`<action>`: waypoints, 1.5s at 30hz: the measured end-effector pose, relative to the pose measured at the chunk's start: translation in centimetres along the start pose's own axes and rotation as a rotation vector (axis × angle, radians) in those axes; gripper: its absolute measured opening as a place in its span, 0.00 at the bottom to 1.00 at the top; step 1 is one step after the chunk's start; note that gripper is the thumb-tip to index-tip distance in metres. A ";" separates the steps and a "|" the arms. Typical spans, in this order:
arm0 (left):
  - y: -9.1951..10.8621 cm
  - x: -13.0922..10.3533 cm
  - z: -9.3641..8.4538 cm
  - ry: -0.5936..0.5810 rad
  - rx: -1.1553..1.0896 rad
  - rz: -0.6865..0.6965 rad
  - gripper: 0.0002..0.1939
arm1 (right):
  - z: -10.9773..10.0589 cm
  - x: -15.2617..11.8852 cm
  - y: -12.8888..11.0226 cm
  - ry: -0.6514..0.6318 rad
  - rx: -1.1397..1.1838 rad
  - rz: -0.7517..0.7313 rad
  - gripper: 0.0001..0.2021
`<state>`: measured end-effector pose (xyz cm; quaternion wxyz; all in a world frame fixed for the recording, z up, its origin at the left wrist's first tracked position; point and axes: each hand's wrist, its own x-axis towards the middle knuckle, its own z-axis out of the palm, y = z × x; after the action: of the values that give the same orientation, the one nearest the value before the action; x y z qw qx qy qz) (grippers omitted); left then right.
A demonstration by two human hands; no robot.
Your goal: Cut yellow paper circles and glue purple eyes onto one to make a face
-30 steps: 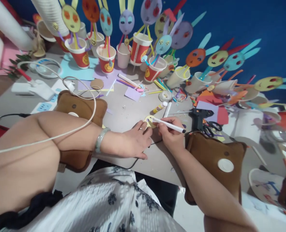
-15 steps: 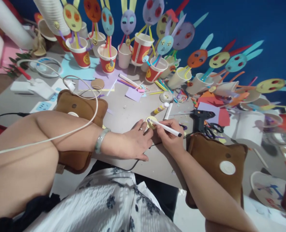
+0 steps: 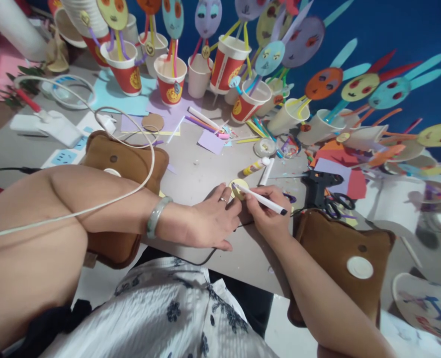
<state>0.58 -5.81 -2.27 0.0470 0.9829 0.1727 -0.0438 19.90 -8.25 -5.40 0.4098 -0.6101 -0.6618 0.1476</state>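
My right hand [image 3: 270,214] pinches a white marker pen [image 3: 265,201] with a black end, its tip at a small round yellow paper disc [image 3: 239,188] on the table. Beside it my left hand [image 3: 215,219] lies spread on the table, fingertips touching or close to the disc's lower left edge; it grips nothing. A ring is on one of its fingers and a pale bangle [image 3: 156,217] on the wrist. A yellow glue stick [image 3: 255,166] and a white pen-like stick [image 3: 267,171] lie just beyond the disc.
Paper cups [image 3: 170,82] holding rabbit-faced paper figures [image 3: 268,58] stand along the back. A black glue gun [image 3: 320,186] and scissors [image 3: 338,204] lie right. Brown cushions [image 3: 345,248] sit near both forearms. A white cable [image 3: 112,201] crosses over my left arm.
The view has shifted slightly, so the cups and figures appear moved outward to the right and up. Both hands keep their hold and place at the disc, the pen tip still on it.
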 end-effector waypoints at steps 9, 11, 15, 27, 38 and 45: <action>0.0 0.1 -0.4 -0.054 -0.036 -0.007 0.35 | 0.1 0.0 0.0 -0.003 -0.001 0.011 0.06; -0.1 0.1 -0.4 -0.048 -0.031 -0.010 0.34 | 0.1 0.0 0.0 -0.004 -0.003 0.016 0.06; 0.0 0.1 -0.1 -0.033 -0.013 -0.012 0.34 | 0.2 0.0 0.0 0.002 -0.005 0.017 0.06; 0.0 0.2 0.0 -0.031 -0.020 -0.013 0.34 | 0.3 0.0 0.0 0.002 0.016 -0.001 0.05; 0.0 0.2 -0.1 -0.051 -0.003 -0.016 0.36 | 0.2 0.2 -0.1 -0.012 -0.014 -0.005 0.04; 0.1 0.2 0.2 -0.019 0.012 -0.027 0.36 | 0.2 0.2 -0.1 -0.013 -0.028 -0.015 0.04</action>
<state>0.83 -5.89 -2.48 0.0424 0.9803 0.1850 -0.0549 19.70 -8.03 -5.34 0.3980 -0.6100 -0.6709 0.1393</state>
